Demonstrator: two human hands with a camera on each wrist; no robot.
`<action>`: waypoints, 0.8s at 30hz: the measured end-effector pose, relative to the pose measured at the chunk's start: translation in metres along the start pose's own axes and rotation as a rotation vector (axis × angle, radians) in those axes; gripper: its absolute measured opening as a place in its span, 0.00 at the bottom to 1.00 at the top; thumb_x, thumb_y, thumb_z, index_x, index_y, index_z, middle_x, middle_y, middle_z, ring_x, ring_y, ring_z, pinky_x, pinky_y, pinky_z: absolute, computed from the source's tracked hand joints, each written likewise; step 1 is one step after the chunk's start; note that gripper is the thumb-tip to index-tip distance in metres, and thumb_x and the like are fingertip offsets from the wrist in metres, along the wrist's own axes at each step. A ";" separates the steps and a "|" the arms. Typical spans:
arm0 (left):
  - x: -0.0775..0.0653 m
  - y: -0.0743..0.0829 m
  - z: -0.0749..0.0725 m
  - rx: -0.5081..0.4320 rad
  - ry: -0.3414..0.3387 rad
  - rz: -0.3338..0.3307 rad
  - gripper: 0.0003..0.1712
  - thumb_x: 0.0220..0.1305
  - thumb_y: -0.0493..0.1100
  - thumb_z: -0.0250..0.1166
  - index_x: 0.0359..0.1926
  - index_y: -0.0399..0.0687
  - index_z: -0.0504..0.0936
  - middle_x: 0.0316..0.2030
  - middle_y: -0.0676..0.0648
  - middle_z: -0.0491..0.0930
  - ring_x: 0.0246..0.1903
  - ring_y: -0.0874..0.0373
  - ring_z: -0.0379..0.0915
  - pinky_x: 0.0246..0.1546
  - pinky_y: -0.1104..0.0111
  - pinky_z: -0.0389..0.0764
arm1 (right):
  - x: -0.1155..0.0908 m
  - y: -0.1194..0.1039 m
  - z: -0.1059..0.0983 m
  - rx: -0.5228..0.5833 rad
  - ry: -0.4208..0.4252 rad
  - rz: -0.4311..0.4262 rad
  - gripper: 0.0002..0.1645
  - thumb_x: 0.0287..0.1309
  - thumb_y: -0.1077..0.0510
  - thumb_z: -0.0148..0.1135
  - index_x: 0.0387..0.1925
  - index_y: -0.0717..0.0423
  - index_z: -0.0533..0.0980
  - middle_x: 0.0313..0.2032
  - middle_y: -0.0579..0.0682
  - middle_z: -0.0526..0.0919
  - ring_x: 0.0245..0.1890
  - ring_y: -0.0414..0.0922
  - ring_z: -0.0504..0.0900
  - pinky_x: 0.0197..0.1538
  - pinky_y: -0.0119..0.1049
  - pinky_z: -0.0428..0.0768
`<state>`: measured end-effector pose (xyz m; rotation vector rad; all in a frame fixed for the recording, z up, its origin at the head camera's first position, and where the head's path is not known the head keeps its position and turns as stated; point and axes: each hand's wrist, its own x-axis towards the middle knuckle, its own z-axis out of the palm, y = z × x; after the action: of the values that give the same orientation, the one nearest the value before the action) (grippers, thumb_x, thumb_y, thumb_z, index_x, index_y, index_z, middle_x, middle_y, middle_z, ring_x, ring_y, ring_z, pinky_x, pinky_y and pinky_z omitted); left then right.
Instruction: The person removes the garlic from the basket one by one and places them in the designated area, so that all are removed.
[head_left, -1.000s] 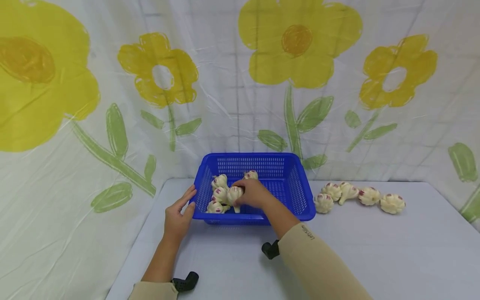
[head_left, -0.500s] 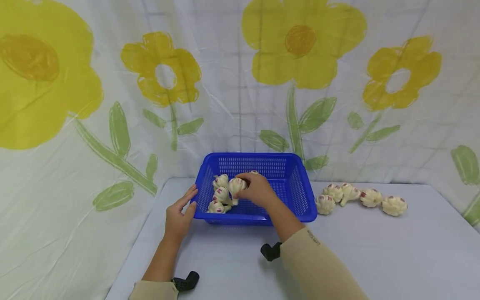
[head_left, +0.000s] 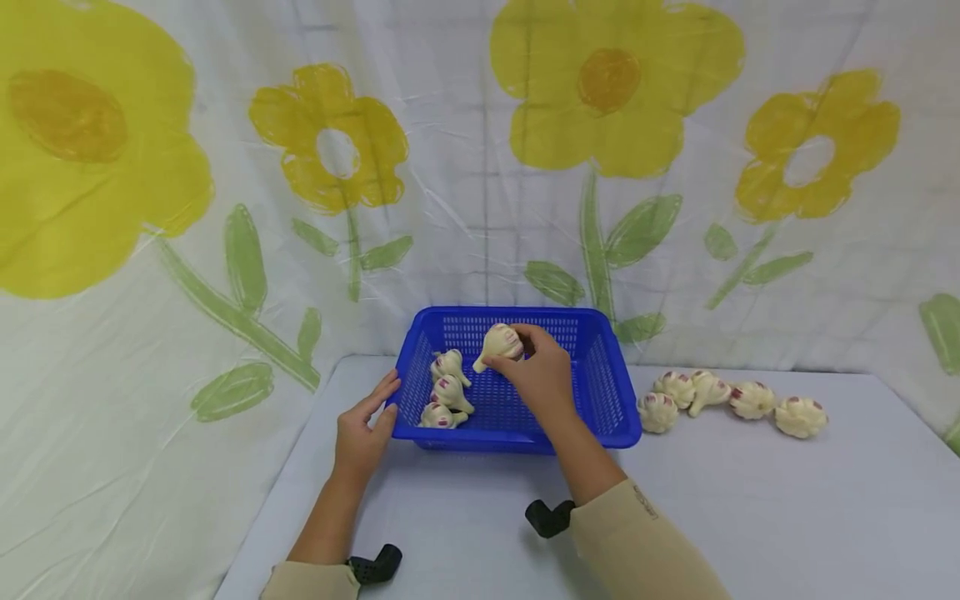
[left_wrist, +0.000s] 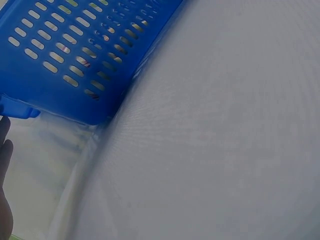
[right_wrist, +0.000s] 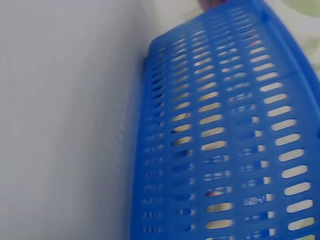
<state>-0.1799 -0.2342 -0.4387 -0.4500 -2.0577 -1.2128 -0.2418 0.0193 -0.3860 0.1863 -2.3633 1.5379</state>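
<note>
A blue plastic basket (head_left: pixel 517 437) with slotted walls stands on the table. My right hand (head_left: pixel 542 375) pinches a garlic bulb (head_left: pixel 501 343) between thumb and fingers, over the back half of the basket, its stem toward the lower left. Along the basket's left side three garlic bulbs (head_left: pixel 450 392) lie in a column from back to front, stems pointing right. With fingers extended, my left hand (head_left: pixel 362 437) touches the basket's left rim. In the left wrist view only the edge of that hand (left_wrist: pixel 5 200) shows. The right wrist view is filled by the slotted basket wall (right_wrist: pixel 220 145).
Several more garlic bulbs (head_left: pixel 752 400) lie in a loose row on the white table (head_left: pixel 750 500), right of the basket. Behind the table hangs a white curtain (head_left: pixel 465 183) printed with yellow flowers. Each wrist wears a black device (head_left: pixel 550 518).
My right hand has lifted the garlic bulb from beside the left column and carried it back and to the right. The left hand stays at the rim.
</note>
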 end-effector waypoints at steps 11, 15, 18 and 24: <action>0.000 -0.001 0.000 0.007 -0.007 0.007 0.19 0.58 0.24 0.59 0.52 0.25 0.80 0.55 0.30 0.78 0.55 0.35 0.75 0.61 0.79 0.68 | -0.006 0.014 -0.036 0.112 0.402 -0.124 0.37 0.41 0.42 0.79 0.52 0.56 0.79 0.47 0.50 0.83 0.49 0.43 0.82 0.53 0.37 0.83; 0.000 0.000 0.001 0.006 -0.005 0.011 0.19 0.58 0.24 0.59 0.52 0.25 0.80 0.55 0.31 0.79 0.55 0.35 0.76 0.61 0.79 0.68 | -0.011 0.021 -0.060 0.176 0.577 -0.091 0.38 0.38 0.44 0.81 0.50 0.58 0.79 0.46 0.50 0.83 0.48 0.40 0.81 0.54 0.31 0.81; 0.001 0.001 0.001 0.012 -0.001 0.011 0.19 0.58 0.24 0.60 0.51 0.25 0.81 0.55 0.30 0.79 0.55 0.35 0.76 0.61 0.80 0.68 | -0.016 0.028 -0.080 0.202 0.693 -0.043 0.38 0.37 0.47 0.83 0.49 0.60 0.79 0.44 0.47 0.82 0.46 0.37 0.79 0.54 0.28 0.80; -0.001 0.002 -0.001 0.022 0.005 0.011 0.18 0.57 0.24 0.60 0.50 0.24 0.81 0.53 0.29 0.79 0.55 0.37 0.77 0.61 0.80 0.69 | -0.029 0.050 -0.119 0.286 0.863 0.117 0.38 0.32 0.51 0.85 0.49 0.57 0.78 0.41 0.42 0.80 0.45 0.38 0.78 0.51 0.28 0.78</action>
<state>-0.1775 -0.2340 -0.4378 -0.4468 -2.0598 -1.1822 -0.2061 0.1463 -0.3946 -0.4720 -1.4977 1.5662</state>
